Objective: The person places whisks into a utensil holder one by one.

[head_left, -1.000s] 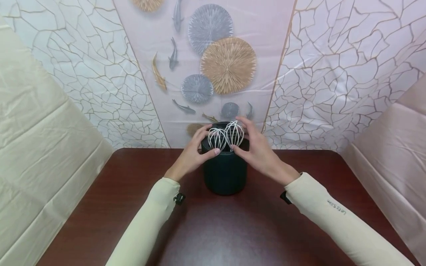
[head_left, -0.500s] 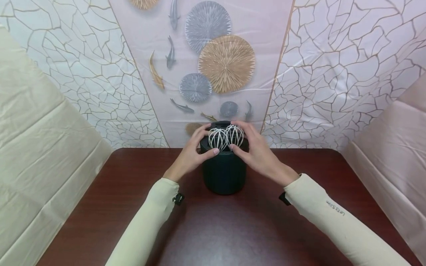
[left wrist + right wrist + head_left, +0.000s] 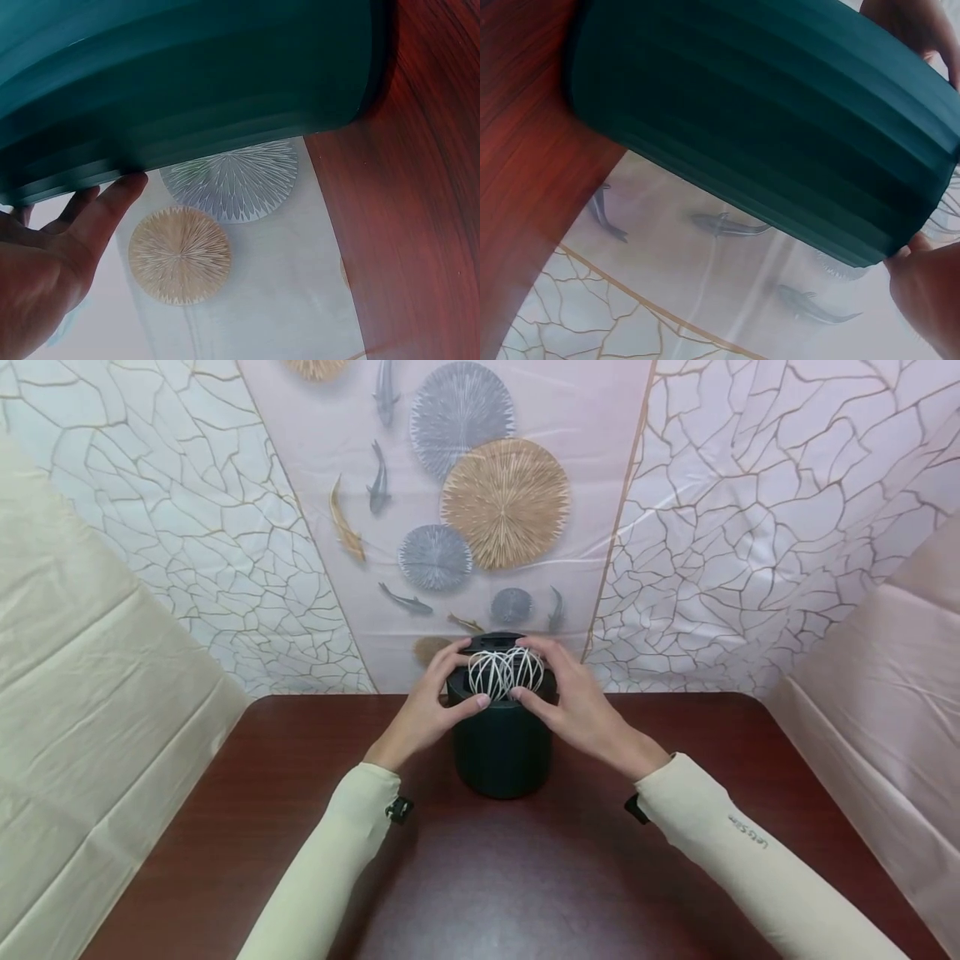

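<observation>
A dark green, ribbed utensil holder (image 3: 502, 752) stands upright at the table's far edge. Two white wire whisk heads, the left whisk (image 3: 486, 675) and the right whisk (image 3: 529, 670), stick up side by side out of its black top. The left hand (image 3: 418, 714) grips the holder's left side near the rim, its thumb beside the left whisk. In the left wrist view, fingers (image 3: 109, 206) of that hand reach the holder's wall. The right hand (image 3: 585, 710) holds the right whisk between thumb and fingertips. The whisks' lower parts are hidden inside the holder.
The dark red-brown wooden table (image 3: 480, 877) runs toward the person. Behind it hangs a patterned cloth backdrop (image 3: 540, 602) with fish and discs. Beige cloth walls (image 3: 127, 693) slope up at both sides. Dark wrist straps (image 3: 400, 810) sit below the sleeves.
The right whisk has sunk lower, with the right fingertips coming down and slightly left along with it. Its wires now overlap the left whisk more. The left hand keeps its place on the holder.
</observation>
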`<state>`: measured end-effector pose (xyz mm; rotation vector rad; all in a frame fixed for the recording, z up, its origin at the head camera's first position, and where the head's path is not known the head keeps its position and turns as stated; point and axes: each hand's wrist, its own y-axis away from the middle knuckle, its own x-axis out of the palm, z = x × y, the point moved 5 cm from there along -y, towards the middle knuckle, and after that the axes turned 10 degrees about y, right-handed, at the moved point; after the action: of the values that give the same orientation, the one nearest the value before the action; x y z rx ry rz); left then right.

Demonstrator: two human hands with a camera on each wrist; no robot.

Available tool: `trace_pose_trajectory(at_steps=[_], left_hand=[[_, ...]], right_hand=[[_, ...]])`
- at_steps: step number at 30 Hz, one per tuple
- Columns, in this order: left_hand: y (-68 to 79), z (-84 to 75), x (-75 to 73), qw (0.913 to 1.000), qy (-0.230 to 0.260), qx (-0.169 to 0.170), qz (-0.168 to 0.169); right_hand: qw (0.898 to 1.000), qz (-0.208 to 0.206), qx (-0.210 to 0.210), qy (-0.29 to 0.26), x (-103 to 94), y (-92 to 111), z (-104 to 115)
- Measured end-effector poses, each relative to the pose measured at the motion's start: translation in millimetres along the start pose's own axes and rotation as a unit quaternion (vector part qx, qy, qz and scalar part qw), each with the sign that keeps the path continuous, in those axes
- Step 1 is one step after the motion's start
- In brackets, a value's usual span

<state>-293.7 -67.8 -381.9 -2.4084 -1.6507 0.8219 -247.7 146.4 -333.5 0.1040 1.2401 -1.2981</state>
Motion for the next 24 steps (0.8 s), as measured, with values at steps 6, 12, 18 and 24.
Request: trace_pose_trajectory(at_steps=[6, 12, 18, 24], left_hand=[[-2.5, -1.9, 0.2, 1.0, -0.002, 0.004, -0.001], [-2.8, -0.4, -3.3, 0.9999, -0.011, -0.005, -0.004], [-2.9, 0.1, -5.5, 1.0, -0.001, -0.002, -0.009], [-4.7, 0.6, -1.0, 0.9998, -0.014, 0.008, -0.007]], right_hand=[[1.0, -0.014, -0.002, 0.005, 0.1, 0.9, -0.4], [0.999, -0.031, -0.026, 0.031, 3.0, -2.5, 1.7], [0.998, -0.036, -0.03, 0.04, 10.1, -4.1, 0.6], [0.998, -0.045, -0.024, 0.045, 9.3, -0.4, -4.8]])
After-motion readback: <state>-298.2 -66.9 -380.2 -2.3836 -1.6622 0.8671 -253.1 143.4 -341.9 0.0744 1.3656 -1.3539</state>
